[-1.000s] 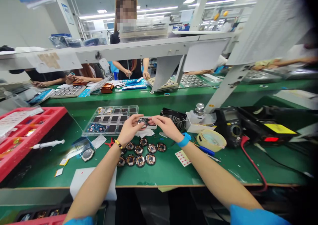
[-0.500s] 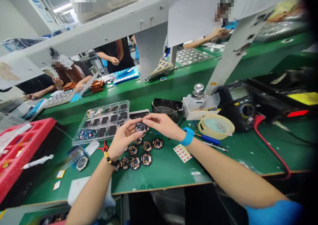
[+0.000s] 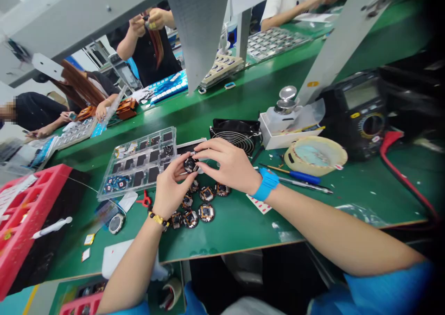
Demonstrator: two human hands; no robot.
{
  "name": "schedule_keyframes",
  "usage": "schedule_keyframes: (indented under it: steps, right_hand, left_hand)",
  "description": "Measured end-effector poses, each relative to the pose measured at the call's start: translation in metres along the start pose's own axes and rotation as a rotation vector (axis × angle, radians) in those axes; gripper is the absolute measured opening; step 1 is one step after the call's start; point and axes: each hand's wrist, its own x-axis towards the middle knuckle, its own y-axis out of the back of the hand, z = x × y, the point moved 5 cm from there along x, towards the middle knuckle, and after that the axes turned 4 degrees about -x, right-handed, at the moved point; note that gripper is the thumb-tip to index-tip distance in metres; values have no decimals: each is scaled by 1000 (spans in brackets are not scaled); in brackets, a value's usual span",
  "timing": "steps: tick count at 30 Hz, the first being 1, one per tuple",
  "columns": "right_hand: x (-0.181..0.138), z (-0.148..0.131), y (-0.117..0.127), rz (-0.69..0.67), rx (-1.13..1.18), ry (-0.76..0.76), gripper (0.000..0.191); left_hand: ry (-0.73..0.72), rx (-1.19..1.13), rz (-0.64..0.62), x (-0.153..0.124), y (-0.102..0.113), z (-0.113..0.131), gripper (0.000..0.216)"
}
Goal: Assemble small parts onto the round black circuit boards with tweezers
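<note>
Head view, both hands out over the green bench [image 3: 243, 231]:

1. Holding a small round module [image 3: 190, 165] between thumb and fingers of left hand [image 3: 170, 185], lifted clear of the bench.

2. Facing it from the other side: right hand [image 3: 225, 166], with thumb and fingers narrowed at the module's edge. Cannot tell whether gripping a tiny part there or merely touching.

3. Could lose the module on a sideways push from the right fingertips, given what looks like a light pinch on the left. Would probably fall onto the similar modules [image 3: 206, 212] grouped below, perhaps harming both.

4. Could bend or smudge exposed-looking parts by pressing a thumb too far in over the face. Likely safer by the rim.

5. Could shove the nearest grouped modules askew by dropping the left wrist; wearing a bead bracelet [image 3: 159, 218] there, seen right beside them, perhaps apt to snag.

6. Could drag the red-dotted card [image 3: 259, 204], partly covered in view by the right wristband [image 3: 267, 184], on a low pull-back.

7. Could roll the blue-handled tool [image 3: 305, 177] against the yellowish dish [image 3: 295, 164] with a careless rightward sweep.

8. Could miss a loose part on the module's far side, being hidden behind fingers.
</note>
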Motion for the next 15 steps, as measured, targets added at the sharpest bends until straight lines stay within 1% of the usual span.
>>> schedule_keyframes:
  steps: [4, 9, 15]
  right_hand:
    - [-2, 0, -4, -12, -15, -1, 16]
    - [-4, 0, -6, -18, -35, -10, 17]
    - [-5, -3, -5, -1, -115, 34, 15]
  left_hand:
    - [12, 22, 28, -3, -1, -2, 60]
    - [9, 58, 24, -3, -4, -2, 59]
    - [-30, 145, 0, -5, -7, 0, 60]
